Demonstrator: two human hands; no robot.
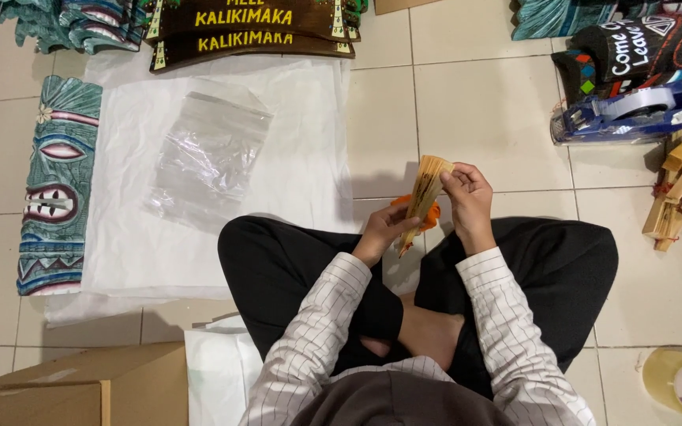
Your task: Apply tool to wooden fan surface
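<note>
Seated cross-legged on the tiled floor, the person holds a stack of thin tan wooden pieces (pixel 426 188) above the lap: the left hand (pixel 384 229) closes its fingers around the lower part, and the right hand (pixel 467 197) pinches the top edge. A clear plastic bag (pixel 208 150) lies on white paper sheets (pixel 294 158) at ten o'clock. Dark brown signs with yellow lettering (pixel 250 28) lie at eleven o'clock, a teal carved mask (pixel 57 185) at nine, a blue tape dispenser (pixel 633 110) at two, and a cardboard box (pixel 80 390) at eight.
</note>
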